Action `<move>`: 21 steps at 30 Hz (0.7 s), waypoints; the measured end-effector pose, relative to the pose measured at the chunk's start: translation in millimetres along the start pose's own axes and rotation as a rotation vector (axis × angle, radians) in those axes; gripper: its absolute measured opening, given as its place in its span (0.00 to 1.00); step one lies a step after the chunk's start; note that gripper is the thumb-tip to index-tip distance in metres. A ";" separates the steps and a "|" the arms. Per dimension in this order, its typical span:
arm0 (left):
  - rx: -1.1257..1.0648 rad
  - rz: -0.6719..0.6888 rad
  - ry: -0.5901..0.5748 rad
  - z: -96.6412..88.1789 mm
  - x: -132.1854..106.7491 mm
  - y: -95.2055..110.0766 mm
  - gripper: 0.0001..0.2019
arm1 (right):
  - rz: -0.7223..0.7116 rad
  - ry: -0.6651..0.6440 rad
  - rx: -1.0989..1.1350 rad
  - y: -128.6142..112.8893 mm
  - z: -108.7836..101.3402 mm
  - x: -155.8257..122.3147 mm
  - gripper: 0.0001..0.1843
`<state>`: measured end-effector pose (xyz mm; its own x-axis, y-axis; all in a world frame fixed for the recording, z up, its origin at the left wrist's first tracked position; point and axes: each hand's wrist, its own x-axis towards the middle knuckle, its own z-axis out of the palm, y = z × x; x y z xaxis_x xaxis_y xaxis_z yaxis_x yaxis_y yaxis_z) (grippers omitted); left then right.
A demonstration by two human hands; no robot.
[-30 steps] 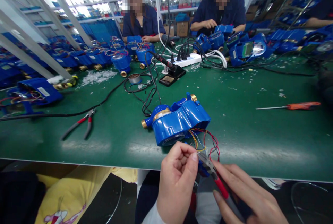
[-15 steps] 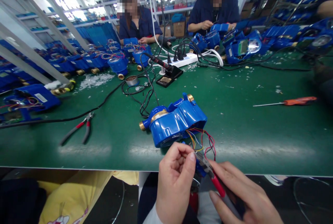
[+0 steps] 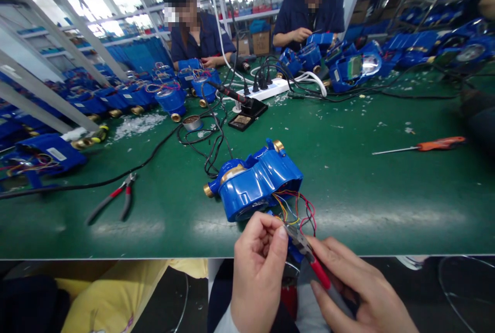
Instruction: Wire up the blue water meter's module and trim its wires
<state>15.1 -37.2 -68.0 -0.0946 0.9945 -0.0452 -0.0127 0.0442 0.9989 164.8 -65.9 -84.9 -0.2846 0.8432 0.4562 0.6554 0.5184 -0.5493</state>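
A blue water meter with brass fittings lies on the green table, and thin coloured wires come out of its near side. Close in front of it, my left hand is closed, thumb and forefinger pinching what looks like a wire end, mostly hidden by the fingertips. My right hand grips a pair of pliers with red and grey handles. Their jaws reach right up to my left fingertips. A small blue part shows below the jaws, partly covered.
Cutting pliers lie at left, an orange screwdriver at right. A soldering iron rests on its stand beside a tin and a white power strip. Black cables cross the table. Two co-workers sit opposite among several blue meters.
The view has shifted slightly, so the table's things appear a little further left. Both hands and the pliers keep nearly the same pose at the wires.
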 end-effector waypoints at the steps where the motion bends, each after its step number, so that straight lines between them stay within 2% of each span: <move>1: 0.007 0.013 0.000 0.0 -0.1 -0.5 0.09 | 0.008 -0.009 0.008 0.8 0.3 -0.8 0.23; 7: 0.046 0.062 -0.011 -0.3 -1.8 -2.9 0.10 | 0.112 -0.070 0.139 3.4 3.3 -7.4 0.28; 10: 0.038 0.089 -0.013 0.0 -4.1 -3.9 0.10 | 0.165 -0.060 0.220 3.9 7.7 -11.5 0.32; 13: 0.041 0.110 -0.009 1.1 -6.1 -5.5 0.09 | 0.202 -0.012 0.323 4.1 12.0 -15.0 0.35; 18: 0.050 0.100 -0.018 3.3 -5.8 -6.8 0.10 | 0.272 0.127 0.526 2.9 15.4 -14.5 0.35; 21: 0.066 0.085 -0.037 4.4 -5.8 -5.9 0.10 | 0.340 0.163 0.634 -2.6 16.5 -11.2 0.34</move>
<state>20.0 -42.8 -73.5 -0.0561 0.9977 0.0386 0.0591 -0.0353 0.9976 154.7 -74.4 -100.1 0.0026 0.9657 0.2597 0.1443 0.2566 -0.9557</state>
